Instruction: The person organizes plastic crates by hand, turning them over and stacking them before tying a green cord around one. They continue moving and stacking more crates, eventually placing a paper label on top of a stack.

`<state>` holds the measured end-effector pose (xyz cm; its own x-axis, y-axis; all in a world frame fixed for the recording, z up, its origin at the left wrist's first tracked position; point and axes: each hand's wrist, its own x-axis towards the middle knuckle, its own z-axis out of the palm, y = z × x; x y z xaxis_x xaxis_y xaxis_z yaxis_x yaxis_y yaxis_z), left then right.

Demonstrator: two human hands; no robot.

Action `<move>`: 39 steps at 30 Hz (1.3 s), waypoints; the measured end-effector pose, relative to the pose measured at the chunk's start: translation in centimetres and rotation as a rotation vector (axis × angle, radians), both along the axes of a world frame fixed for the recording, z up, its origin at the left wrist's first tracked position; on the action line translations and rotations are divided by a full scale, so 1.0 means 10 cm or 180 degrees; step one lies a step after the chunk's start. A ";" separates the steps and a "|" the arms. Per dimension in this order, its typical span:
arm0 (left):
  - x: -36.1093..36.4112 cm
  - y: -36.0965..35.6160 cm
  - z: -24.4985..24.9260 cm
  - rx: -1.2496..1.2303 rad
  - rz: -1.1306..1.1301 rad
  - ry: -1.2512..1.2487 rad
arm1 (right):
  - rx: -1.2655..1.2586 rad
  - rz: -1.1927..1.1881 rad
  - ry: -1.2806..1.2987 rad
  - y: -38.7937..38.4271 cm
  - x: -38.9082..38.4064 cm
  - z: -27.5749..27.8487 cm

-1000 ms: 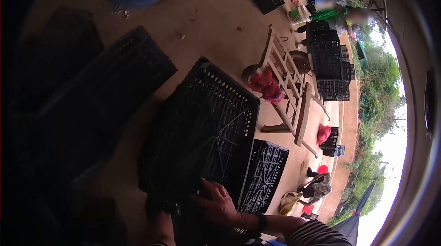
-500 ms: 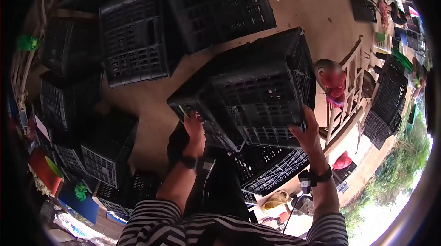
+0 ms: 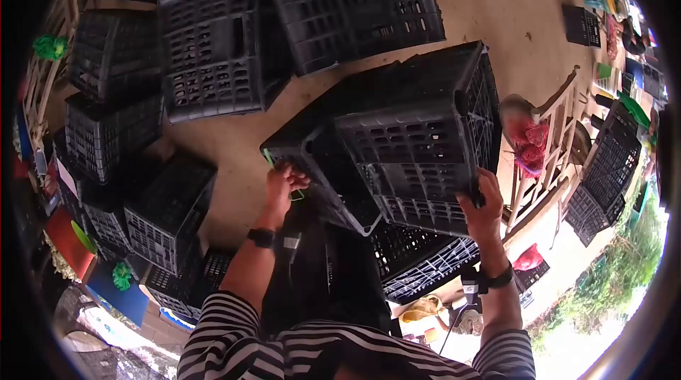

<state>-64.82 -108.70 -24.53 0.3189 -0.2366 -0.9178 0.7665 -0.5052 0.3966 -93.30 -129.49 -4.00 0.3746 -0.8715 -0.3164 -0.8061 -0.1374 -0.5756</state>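
A black plastic crate point(image 3: 404, 153) with slotted sides is tilted in front of me. My right hand point(image 3: 484, 208) grips its lower right edge, thumb apart from the fingers. Against its left side leans another black crate point(image 3: 323, 167), whose open rim faces me. At that rim's left corner, the fingers of my left hand point(image 3: 282, 187) are curled around a thin green strip point(image 3: 296, 196), which shows on both sides of the hand. What the strip is attached to is partly hidden. Below both lies a further black crate point(image 3: 433, 266).
Black crates point(image 3: 213, 46) stand in stacks ahead and along the left point(image 3: 159, 210). To the right, a person in red point(image 3: 528, 142) is beside a pale metal frame point(image 3: 560, 139). More crates point(image 3: 603, 174) lie beyond it. Brown floor point(image 3: 489, 4) shows between the stacks.
My left hand has moved slightly left and down from the crate's rim, and the green strip now shows below it. The right hand still holds its crate. The view has shifted a little.
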 end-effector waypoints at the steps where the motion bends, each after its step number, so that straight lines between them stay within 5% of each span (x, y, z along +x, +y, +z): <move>1: 0.09 0.06 -0.05 -0.0041 -0.0104 0.0010 | -0.0025 -0.0005 0.0016 -0.02 -0.03 -0.01; 3: 0.38 1.01 -1.37 -0.0816 0.0218 -0.0920 | 0.0148 -0.0146 0.0035 -0.08 -0.08 -0.02; 5: 0.28 0.67 -1.15 0.0117 0.0928 -0.0317 | -0.0016 -0.0003 -0.0005 -0.14 -0.11 -0.06; 9: -0.01 0.80 -1.34 -0.1387 0.1068 0.0515 | -0.0233 0.0100 0.0026 -0.12 -0.15 -0.11; 10: -0.01 0.63 -0.88 -0.1043 -0.0901 -0.0471 | -0.0246 0.0042 -0.0008 -0.13 -0.17 -0.06; 11: -0.03 0.68 -1.05 -0.0655 0.0827 0.0860 | -0.0234 -0.0008 -0.0068 -0.14 -0.17 0.01; 12: -0.08 0.49 -0.74 -0.1035 0.0682 0.0718 | -0.0314 0.0047 -0.0087 -0.16 -0.21 0.07; 14: -0.29 0.68 -0.80 0.0457 0.0636 0.0554 | -0.0345 0.0091 -0.0001 -0.16 -0.31 0.29; 15: -0.34 0.47 -0.30 0.0410 0.0531 0.0520 | -0.0330 0.0137 0.0027 -0.16 -0.33 0.43; 16: -0.50 0.73 -0.37 -0.0908 -0.0754 -0.1122 | -0.0464 0.0210 -0.0041 -0.16 -0.28 0.60; 17: -0.53 0.38 -0.18 0.0529 0.0571 0.0382 | -0.0551 0.0342 -0.0108 -0.15 -0.30 0.73; 19: -0.54 0.25 0.09 0.0095 0.0456 0.0796 | -0.0646 0.0549 0.0050 -0.07 -0.30 0.98; 22: -0.63 0.06 0.49 0.0144 0.0365 0.0638 | -0.0886 0.0770 -0.0194 0.04 -0.34 0.99; 24: -0.63 0.18 0.46 -0.0511 0.0269 0.0938 | -0.1152 0.0877 -0.0051 0.13 -0.44 0.72; 27: -0.57 0.04 0.41 -0.1076 -0.0046 0.0855 | -0.0290 0.0005 0.0067 -0.13 -0.36 0.62; 31: -0.58 -0.08 0.33 -0.0443 -0.0714 -0.0090 | -0.0068 -0.0056 -0.0007 -0.32 -0.28 0.55; 35: -0.50 -0.21 0.15 -0.1356 -0.0273 0.0129 | -0.0109 0.0053 0.0034 -0.33 -0.25 0.50; 39: -0.32 -0.32 0.29 -0.0743 -0.0680 0.0966 | -0.0110 0.0071 0.0347 -0.37 -0.24 0.48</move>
<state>-68.04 -111.88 -21.58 -0.0357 -0.4802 -0.8764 0.7539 -0.5886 0.2918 -95.72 -133.14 0.81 0.3590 -0.8745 -0.3261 -0.8602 -0.1744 -0.4793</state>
